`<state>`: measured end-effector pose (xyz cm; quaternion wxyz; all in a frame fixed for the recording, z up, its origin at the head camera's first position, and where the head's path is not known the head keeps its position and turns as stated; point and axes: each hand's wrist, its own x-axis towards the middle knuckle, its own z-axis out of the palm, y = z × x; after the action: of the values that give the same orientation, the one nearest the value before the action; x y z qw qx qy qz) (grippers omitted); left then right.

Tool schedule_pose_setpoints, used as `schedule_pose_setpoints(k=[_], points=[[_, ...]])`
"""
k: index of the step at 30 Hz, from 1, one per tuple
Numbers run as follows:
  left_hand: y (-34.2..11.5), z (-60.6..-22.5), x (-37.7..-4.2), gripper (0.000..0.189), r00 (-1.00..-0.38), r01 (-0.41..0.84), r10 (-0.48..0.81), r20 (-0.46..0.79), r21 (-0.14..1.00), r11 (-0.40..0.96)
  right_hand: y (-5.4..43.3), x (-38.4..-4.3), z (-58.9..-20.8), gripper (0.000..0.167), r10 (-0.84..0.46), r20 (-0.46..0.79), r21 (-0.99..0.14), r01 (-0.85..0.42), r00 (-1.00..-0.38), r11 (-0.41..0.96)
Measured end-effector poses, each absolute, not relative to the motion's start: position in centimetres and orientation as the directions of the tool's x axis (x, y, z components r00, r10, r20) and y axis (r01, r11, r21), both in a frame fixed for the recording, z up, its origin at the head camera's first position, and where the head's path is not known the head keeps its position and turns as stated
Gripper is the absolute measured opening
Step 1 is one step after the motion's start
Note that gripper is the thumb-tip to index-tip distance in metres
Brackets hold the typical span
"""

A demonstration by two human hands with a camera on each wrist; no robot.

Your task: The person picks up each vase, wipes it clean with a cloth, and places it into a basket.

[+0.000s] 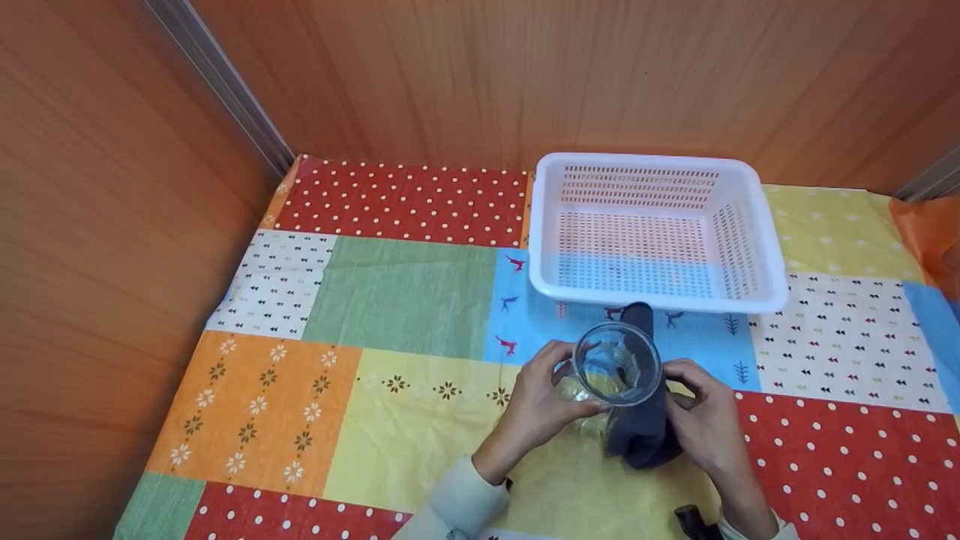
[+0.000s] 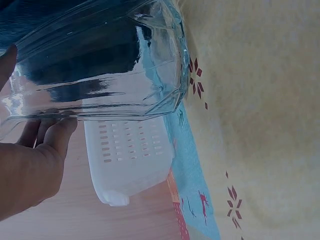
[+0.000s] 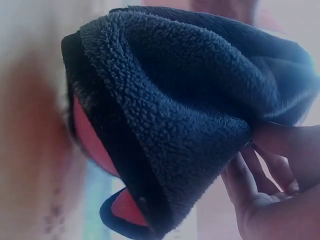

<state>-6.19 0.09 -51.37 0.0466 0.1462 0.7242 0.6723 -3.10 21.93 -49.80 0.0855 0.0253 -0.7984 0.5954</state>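
Note:
A clear glass tumbler [image 1: 616,364] with a faceted body stands out in front of me, its round mouth facing the head camera. My left hand [image 1: 541,390] grips it from the left, fingers and thumb around its wall near the rim. Against its right side is a dark grey fleecy cloth [image 1: 646,427], which my right hand [image 1: 705,412] pinches between thumb and fingers. In the right wrist view the cloth [image 3: 180,100] hangs in folds, with a black edge and a pink-red underside. The glass [image 2: 110,65] fills the top of the left wrist view, the dark cloth showing through it.
A white perforated plastic basket [image 1: 765,277] sits just beyond the hands, near the wooden wall [image 1: 450,82]. Under everything lies a patchwork-print tablecloth [image 1: 405,292]. Orange material [image 1: 934,240] shows at the right edge. Another wooden panel [image 1: 112,225] rises along the left.

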Motion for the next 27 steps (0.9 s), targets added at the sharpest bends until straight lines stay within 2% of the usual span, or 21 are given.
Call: schedule_pose_setpoints(k=[9, 20, 27], points=[[0.1, -51.3, -6.2, 0.061, -0.952, 0.15, 0.277, 0.13, 0.987, 0.052, 22.0, -3.1, -50.0, 0.029, 0.052, 0.161, -0.949, -0.14, -0.986, 0.282], [0.0, -51.4, -6.3, 0.063, -0.95, 0.142, 0.284, 0.127, 0.989, 0.032, 22.7, -3.5, -52.6, 0.03, 0.02, 0.198, -0.912, -0.177, -0.98, 0.369], [0.1, -51.4, -6.2, 0.063, -0.952, 0.15, 0.275, 0.132, 0.988, 0.044, 23.0, -3.5, -54.2, 0.028, 0.034, 0.161, -0.887, -0.13, -0.986, 0.444]])
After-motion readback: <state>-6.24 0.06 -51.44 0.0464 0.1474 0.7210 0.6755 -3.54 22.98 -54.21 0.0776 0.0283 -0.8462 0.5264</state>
